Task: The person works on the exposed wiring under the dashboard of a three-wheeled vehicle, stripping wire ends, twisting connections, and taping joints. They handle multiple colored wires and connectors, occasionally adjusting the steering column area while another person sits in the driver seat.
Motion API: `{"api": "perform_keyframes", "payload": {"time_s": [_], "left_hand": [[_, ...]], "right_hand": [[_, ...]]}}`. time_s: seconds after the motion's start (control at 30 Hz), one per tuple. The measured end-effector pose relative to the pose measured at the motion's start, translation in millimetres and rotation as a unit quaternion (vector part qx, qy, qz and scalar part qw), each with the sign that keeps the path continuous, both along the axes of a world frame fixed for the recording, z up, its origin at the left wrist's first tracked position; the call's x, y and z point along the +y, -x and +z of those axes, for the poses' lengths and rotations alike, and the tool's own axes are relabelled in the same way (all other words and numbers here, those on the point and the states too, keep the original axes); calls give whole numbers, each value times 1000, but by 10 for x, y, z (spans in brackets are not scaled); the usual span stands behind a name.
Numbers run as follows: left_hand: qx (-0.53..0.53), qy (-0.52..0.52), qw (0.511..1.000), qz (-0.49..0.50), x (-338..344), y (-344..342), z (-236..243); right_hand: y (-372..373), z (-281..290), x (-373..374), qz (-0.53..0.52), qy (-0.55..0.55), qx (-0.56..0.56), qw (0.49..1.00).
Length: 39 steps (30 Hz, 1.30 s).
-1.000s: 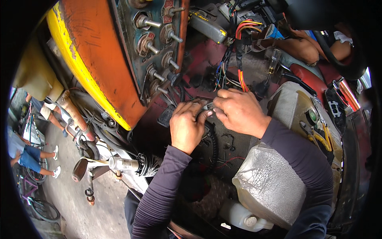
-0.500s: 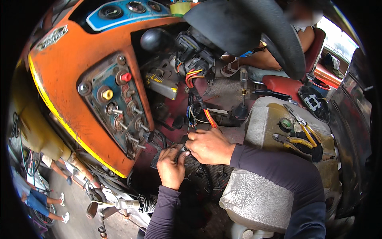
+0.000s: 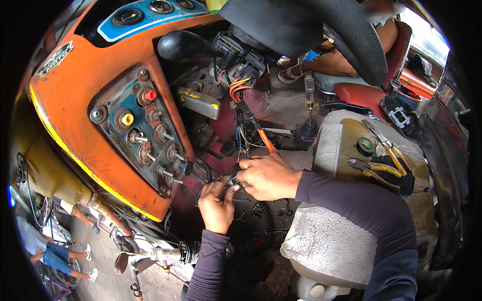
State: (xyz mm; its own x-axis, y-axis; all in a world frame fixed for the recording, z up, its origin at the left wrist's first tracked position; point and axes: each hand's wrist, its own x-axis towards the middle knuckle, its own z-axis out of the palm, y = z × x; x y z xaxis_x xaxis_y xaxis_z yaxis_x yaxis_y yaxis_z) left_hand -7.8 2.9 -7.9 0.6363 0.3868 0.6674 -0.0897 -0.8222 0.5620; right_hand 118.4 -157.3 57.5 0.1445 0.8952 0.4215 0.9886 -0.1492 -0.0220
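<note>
My left hand (image 3: 217, 206) and my right hand (image 3: 269, 176) meet low in front of the orange panel, fingertips almost touching. Both are closed in a pinch around a small dark and greyish piece (image 3: 233, 182), mostly hidden by the fingers; its kind cannot be made out. Just above my right hand, a red-and-yellow wire bundle (image 3: 266, 140) comes down from the steering column. Thin loose wires (image 3: 243, 143) in several colours hang beside it, their lower ends passing behind my right hand.
The orange console (image 3: 65, 120) carries a plate of toggle switches (image 3: 145, 135) left of my hands. A steering wheel (image 3: 351, 40) arches above. On the worn seat (image 3: 341, 135) at the right lie yellow-handled pliers (image 3: 386, 168) and a roll of green tape (image 3: 365, 145). Another person's legs (image 3: 326, 66) show beyond.
The whole view has shifted slightly. My hands keep the same pinch at the same place, with the left thumb a little more raised and slightly more of the small piece showing.
</note>
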Motion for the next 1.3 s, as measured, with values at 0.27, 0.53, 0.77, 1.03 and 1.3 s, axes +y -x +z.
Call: {"api": "perform_keyframes", "payload": {"time_s": [0.27, 0.53, 0.77, 1.03, 1.3], "left_hand": [[47, -23, 999, -7, -25, 21, 9], [16, -39, 999, 13, -145, 30, 45], [-32, -43, 998, 37, -209, 48, 20], [-24, -37, 999, 32, -184, 100, -92], [-42, -4, 999, 7, -96, 3, -136]], "right_hand": [[33, 247, -80, 50, 5, 36, 998], [99, 910, -415, -56, 38, -46, 997], [-109, 1483, -938, 3, 112, 88, 990], [-859, 1360, -1327, -138, 31, 75, 987], [-1213, 1398, -1715, -273, 62, 91, 956]]}}
